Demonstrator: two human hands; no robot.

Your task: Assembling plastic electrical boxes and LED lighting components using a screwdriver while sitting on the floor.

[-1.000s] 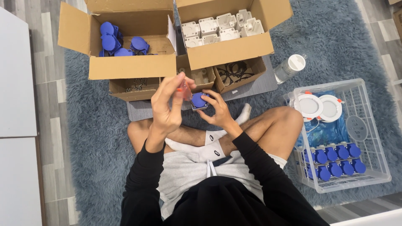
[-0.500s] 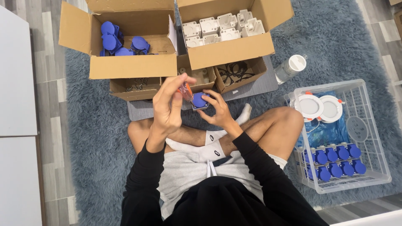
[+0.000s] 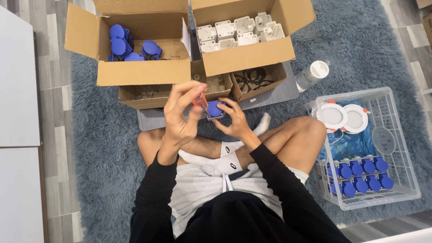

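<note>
Head view, only one: centre of frame, slightly above middle, we see the left hand [image 3: 180,114] raised, fingers curled and pinched on an orange tool [image 3: 199,101], tip down onto the socket [image 3: 215,109]. Right hand [image 3: 235,121] cups that blue socket from below and the right, fingers closed around its grey base; socket sits between both hands, above the crossed legs. We can't tell how tight the left grip is, it's blurred. Upper left: open box [image 3: 139,72] with blue lids [image 3: 120,42]. Upper centre: second box [image 3: 245,56] with white housings [image 3: 234,31]. Just below them, two small boxes, the right one [image 3: 256,83] holding black rings. Clear bottle [image 3: 311,75] lies right of the boxes on the blue rug [image 3: 90,135]. Right side: clear crate [image 3: 396,135] with two white round lamps [image 3: 344,117] and rows of finished blue sockets [image 3: 357,175].
</note>
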